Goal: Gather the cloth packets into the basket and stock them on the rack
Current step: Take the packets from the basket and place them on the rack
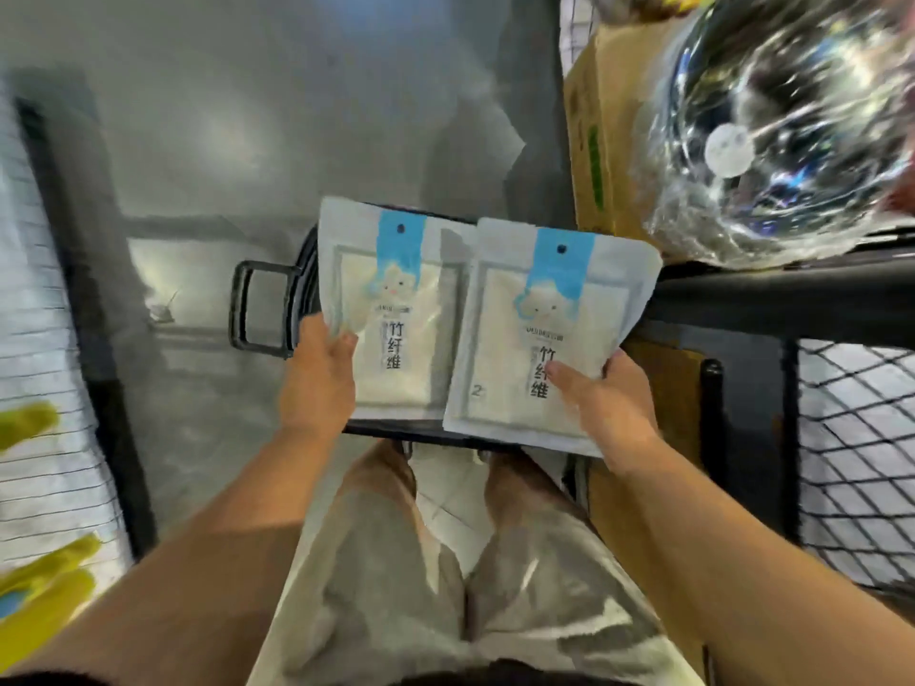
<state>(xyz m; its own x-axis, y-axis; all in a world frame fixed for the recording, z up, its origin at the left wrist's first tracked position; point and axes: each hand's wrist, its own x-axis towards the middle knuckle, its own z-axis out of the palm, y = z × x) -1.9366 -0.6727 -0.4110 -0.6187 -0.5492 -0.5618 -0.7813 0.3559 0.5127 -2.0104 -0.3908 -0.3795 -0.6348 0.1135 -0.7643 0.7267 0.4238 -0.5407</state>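
1. Left hand (317, 383) pinched one cloth packet (411, 299); right hand (609, 413) pinched a second packet (520, 339), thumbs on front.
2. Both were held face-up over the basket (302, 269), probably for dropping in; the rack (772, 299) stood just to the right.

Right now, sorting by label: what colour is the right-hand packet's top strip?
Light blue strip on the packet; head view.

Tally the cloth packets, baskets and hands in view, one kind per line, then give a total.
Cloth packets: 2, the left packet and the right packet
Basket: 1
Hands: 2, the left hand and the right hand, each holding one packet
Total: 5
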